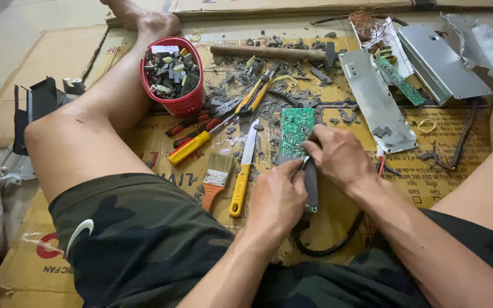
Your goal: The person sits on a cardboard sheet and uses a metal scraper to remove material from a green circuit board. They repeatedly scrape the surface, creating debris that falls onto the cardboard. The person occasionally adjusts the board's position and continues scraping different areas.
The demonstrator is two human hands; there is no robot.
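I sit on cardboard with my legs spread. A green circuit board [296, 130] lies flat between my knees. My right hand [340, 157] presses on the board's near right edge. My left hand [278, 197] is closed around a grey tool handle [311, 185] whose tip meets the board's near edge, close to the right hand's fingers. A black cable [320, 248] loops out below the hands.
A red bucket [185, 104] of small parts stands by my left knee. Yellow-handled screwdriver [192, 145], knife [241, 182], pliers [258, 91], paintbrush [215, 179] and a hammer [269, 52] lie around. Grey metal covers [375, 102] and another green board [400, 82] sit at the right.
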